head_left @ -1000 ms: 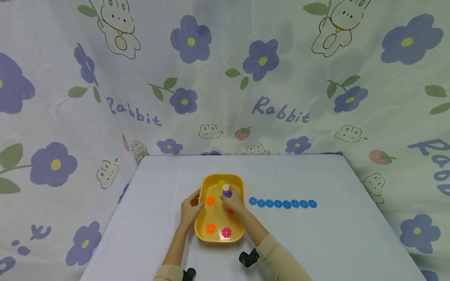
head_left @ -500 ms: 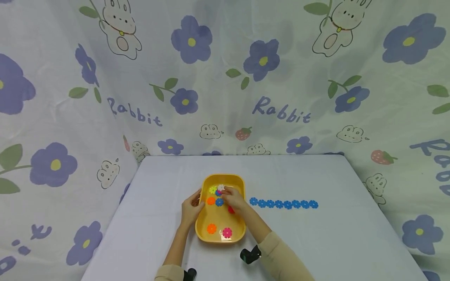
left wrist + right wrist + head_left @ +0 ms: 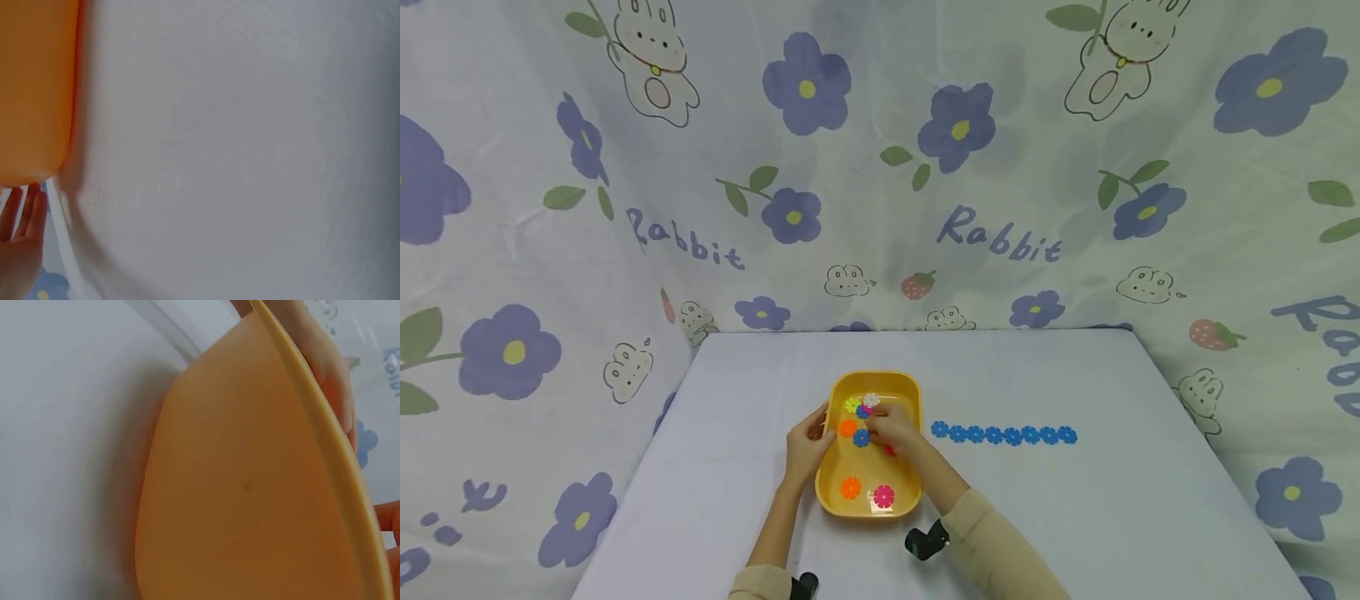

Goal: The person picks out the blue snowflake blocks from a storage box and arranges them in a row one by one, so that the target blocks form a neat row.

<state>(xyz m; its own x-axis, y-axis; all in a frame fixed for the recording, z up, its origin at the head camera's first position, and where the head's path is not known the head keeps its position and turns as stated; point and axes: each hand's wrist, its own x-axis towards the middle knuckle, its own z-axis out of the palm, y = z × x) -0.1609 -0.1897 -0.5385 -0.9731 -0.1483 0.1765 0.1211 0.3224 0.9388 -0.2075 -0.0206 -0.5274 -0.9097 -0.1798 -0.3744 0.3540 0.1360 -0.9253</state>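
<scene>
My left hand [image 3: 807, 443] holds the left side of the yellow tray [image 3: 822, 492], with the thumb at its rim and the other fingers outside. In the left wrist view, straight fingers [image 3: 36, 215] lie against the tray's wall. My right hand [image 3: 893, 429] reaches into the tray over its right side. Its fingertips are beside a blue flower-shaped plastic piece [image 3: 861, 437]; whether they pinch it cannot be seen. Just beyond lie a yellow piece [image 3: 853, 405], a white piece [image 3: 871, 401] and another blue one, partly overlapped. In the right wrist view the tray wall [image 3: 237, 475] hides the fingertips.
Several blue flower pieces [image 3: 994, 435] form a row on the white table [image 3: 1120, 517], right of the tray. Inside the tray lie two orange pieces [image 3: 851, 488], a pink piece [image 3: 883, 497] and a red piece [image 3: 891, 451] partly under the right hand. A patterned curtain [image 3: 880, 183] stands behind.
A cluster at my right fingertips has been spread onto the tray floor, showing yellow, white and blue pieces. The nearer blue piece and my right hand have since shifted slightly left and nearer. Left hand unchanged.
</scene>
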